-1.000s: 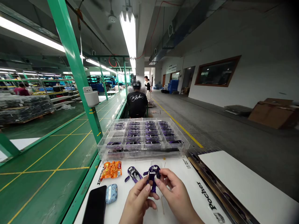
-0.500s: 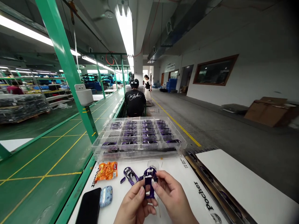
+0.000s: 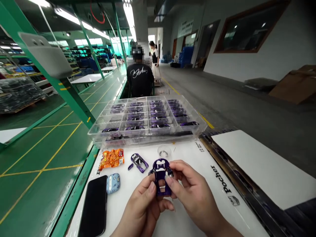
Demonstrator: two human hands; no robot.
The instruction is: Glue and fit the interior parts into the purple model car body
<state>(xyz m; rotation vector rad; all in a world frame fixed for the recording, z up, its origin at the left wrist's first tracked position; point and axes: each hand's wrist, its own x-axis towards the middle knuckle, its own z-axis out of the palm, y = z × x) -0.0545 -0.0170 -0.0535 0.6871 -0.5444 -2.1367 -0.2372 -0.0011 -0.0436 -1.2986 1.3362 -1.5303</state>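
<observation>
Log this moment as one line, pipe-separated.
left hand: holding purple car shell | right hand: holding same shell | white surface: second shell, orange packet, phone | clear tray: beyond

Car shell (image 3: 161,176) deep purple, phone (image 3: 93,206) black, packet (image 3: 112,158) orange, case (image 3: 113,183) pale blue with darker patches — belt (image 3: 71,148) green, yellow-gridded.

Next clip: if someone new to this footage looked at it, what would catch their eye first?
Probably the glossy purple car shell, held between the left hand and right hand above the white work surface. Just beyond it sits a clear compartmented tray holding more purple car bodies. The bright orange packet also stands out, lying to the left, beyond the black phone.
</observation>
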